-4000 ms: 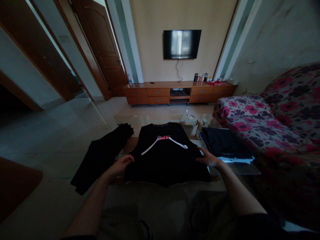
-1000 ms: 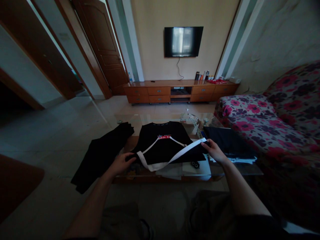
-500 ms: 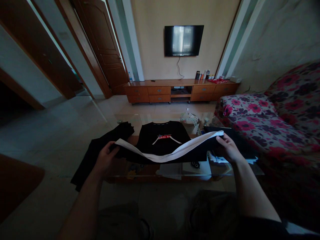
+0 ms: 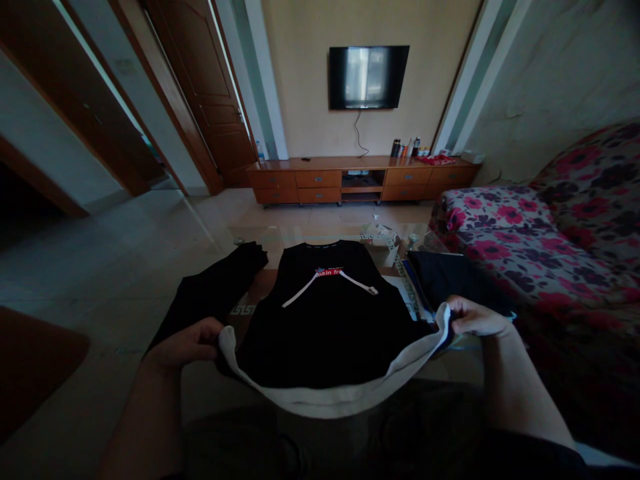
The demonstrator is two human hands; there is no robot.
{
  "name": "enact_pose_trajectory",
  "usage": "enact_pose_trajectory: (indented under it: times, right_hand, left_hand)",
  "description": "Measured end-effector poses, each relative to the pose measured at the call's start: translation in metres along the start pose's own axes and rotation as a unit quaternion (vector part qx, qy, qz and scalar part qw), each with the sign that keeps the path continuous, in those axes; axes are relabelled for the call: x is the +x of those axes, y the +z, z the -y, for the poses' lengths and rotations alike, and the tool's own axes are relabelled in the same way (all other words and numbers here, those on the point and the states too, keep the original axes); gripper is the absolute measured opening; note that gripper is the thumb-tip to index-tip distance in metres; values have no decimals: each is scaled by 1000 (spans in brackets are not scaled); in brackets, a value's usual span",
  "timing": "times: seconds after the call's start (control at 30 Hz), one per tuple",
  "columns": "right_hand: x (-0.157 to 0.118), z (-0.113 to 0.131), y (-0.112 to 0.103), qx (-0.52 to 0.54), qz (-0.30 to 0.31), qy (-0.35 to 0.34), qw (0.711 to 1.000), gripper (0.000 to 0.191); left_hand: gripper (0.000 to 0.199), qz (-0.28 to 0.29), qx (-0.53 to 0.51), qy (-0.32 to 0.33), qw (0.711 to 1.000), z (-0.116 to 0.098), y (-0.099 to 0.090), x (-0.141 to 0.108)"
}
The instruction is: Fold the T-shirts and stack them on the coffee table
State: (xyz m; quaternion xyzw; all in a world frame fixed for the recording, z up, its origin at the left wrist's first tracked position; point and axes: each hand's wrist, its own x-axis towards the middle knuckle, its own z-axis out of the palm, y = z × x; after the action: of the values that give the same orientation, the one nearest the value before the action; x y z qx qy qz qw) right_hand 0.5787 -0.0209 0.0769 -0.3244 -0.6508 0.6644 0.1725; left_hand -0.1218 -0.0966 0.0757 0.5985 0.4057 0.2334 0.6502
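Observation:
A black shirt (image 4: pixel 325 333) is spread toward me over the glass table, its neckline at the far end. On its chest are a red print with white letters and two white strings. A wide white band (image 4: pixel 325 402) edges the near end and sags in a curve between my hands. My left hand (image 4: pixel 187 341) pinches the band's left corner. At the right corner, my right hand (image 4: pixel 474 316) is closed on the band, with the fingers bent. Dark folded cloth (image 4: pixel 207 280) lies left of the shirt, and another dark folded garment (image 4: pixel 450 280) lies to the right.
The glass table (image 4: pixel 280 233) has a patterned border. A flower-print sofa (image 4: pixel 540 260) stands at the right. Across the floor are a long wooden TV cabinet (image 4: pixel 315 180) with bottles on top and a wall-mounted television (image 4: pixel 369 77). A wooden door (image 4: pixel 200 87) is at the left.
Both hands have come nearer to me and lower, drawing the white band back. More of the shirt's black front and its white strings now shows flat.

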Motion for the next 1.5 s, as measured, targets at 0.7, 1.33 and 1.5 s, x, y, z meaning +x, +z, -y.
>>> enact_pose_trajectory:
  times: [0.7,1.33,1.5]
  right_hand:
    - [126,-61,6,-126,-499,55,856,53]
    - [138,-77,-6,-155,-461,-18,874,60]
    - [143,-85,-7,-250,-466,13,849,63]
  left_hand:
    - [75,-431,38,-15,902,86,-14,129]
    - [59,-420,223,57,878,102,-43,135]
    - [59,-397,285,33,872,109,-48,138]
